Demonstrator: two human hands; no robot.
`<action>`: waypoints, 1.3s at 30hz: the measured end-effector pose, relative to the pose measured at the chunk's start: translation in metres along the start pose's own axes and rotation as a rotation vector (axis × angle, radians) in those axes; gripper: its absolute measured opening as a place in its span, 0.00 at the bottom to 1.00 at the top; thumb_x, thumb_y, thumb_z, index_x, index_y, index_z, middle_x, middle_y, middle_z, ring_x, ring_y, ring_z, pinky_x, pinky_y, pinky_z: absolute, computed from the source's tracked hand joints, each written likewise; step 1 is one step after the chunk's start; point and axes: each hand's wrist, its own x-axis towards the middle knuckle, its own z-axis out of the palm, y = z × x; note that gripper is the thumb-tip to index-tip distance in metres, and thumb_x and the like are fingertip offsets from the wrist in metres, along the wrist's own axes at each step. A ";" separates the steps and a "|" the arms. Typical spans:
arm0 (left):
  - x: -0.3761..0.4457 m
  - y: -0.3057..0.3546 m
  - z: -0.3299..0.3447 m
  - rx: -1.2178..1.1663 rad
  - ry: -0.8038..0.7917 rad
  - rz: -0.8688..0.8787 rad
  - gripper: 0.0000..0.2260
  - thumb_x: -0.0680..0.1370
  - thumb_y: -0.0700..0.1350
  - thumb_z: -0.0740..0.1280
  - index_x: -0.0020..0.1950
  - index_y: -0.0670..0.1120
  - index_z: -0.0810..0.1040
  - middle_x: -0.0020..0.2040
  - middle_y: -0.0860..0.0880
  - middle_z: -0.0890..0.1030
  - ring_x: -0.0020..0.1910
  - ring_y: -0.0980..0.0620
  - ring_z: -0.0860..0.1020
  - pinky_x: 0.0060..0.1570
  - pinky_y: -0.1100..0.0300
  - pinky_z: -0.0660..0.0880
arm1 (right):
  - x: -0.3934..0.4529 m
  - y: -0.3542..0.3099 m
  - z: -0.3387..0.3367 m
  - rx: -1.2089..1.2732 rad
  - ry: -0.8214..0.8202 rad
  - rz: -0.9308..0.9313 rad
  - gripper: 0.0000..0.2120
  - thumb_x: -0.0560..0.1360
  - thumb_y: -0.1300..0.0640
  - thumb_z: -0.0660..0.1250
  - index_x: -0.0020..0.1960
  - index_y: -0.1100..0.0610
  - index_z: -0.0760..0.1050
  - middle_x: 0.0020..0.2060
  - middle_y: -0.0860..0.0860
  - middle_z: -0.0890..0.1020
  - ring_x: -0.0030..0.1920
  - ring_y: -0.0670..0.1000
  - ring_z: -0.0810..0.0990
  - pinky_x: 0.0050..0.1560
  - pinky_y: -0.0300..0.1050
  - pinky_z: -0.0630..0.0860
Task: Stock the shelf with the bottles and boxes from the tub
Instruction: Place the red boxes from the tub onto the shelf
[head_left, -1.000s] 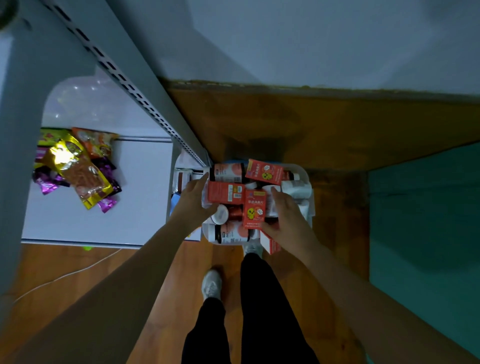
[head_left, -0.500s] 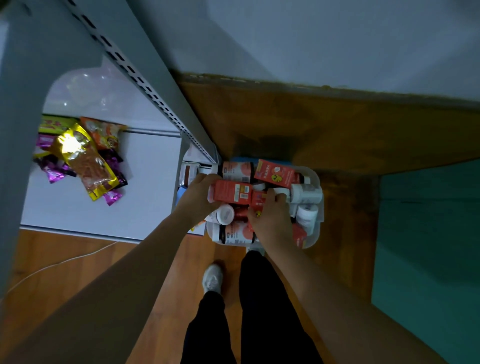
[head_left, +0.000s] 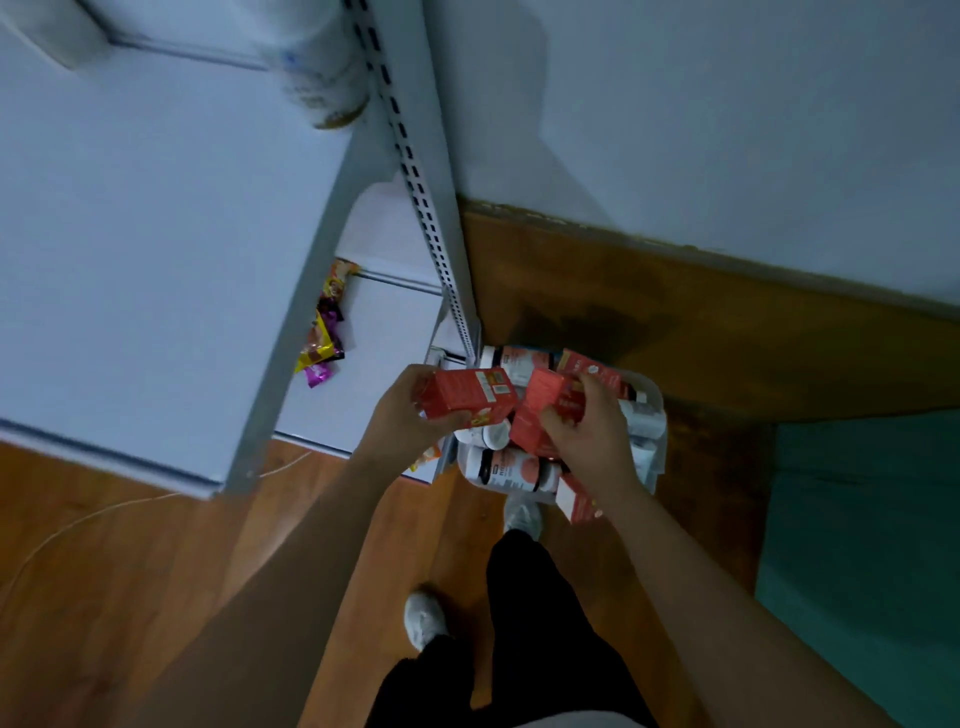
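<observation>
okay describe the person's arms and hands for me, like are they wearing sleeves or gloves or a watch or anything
Both forearms are bare as far as the frame shows: no sleeves. The left hand and right hand wear no gloves, and no watch, bracelet or ring shows on either wrist or on the visible fingers. The light is dim, so small details could be missed.

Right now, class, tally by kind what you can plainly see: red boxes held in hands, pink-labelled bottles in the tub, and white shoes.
Red boxes held: 2 (left-hand box, right-hand box)
Pink-labelled bottles in the tub: 2 (back bottle, front bottle)
White shoes: 2 (front shoe, rear shoe)
Total: 6
</observation>
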 end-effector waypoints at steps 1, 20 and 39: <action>-0.014 -0.001 -0.007 -0.046 0.014 -0.011 0.24 0.70 0.48 0.78 0.61 0.49 0.72 0.55 0.52 0.79 0.51 0.56 0.79 0.51 0.66 0.76 | -0.007 -0.010 -0.004 0.012 -0.025 -0.020 0.30 0.74 0.42 0.66 0.72 0.49 0.65 0.67 0.51 0.72 0.67 0.51 0.71 0.66 0.50 0.71; -0.379 -0.143 -0.187 -0.762 0.595 0.010 0.20 0.67 0.56 0.76 0.55 0.49 0.82 0.49 0.46 0.85 0.47 0.51 0.83 0.52 0.49 0.79 | -0.286 -0.188 0.164 0.141 -0.397 -0.421 0.26 0.77 0.51 0.69 0.72 0.46 0.64 0.58 0.49 0.77 0.56 0.50 0.79 0.52 0.47 0.81; -0.482 -0.216 -0.402 -0.826 0.932 0.079 0.20 0.68 0.55 0.75 0.56 0.50 0.77 0.50 0.49 0.85 0.47 0.48 0.85 0.50 0.48 0.82 | -0.386 -0.452 0.367 0.435 -0.802 -0.655 0.30 0.65 0.40 0.74 0.62 0.53 0.73 0.53 0.51 0.83 0.53 0.50 0.84 0.50 0.49 0.81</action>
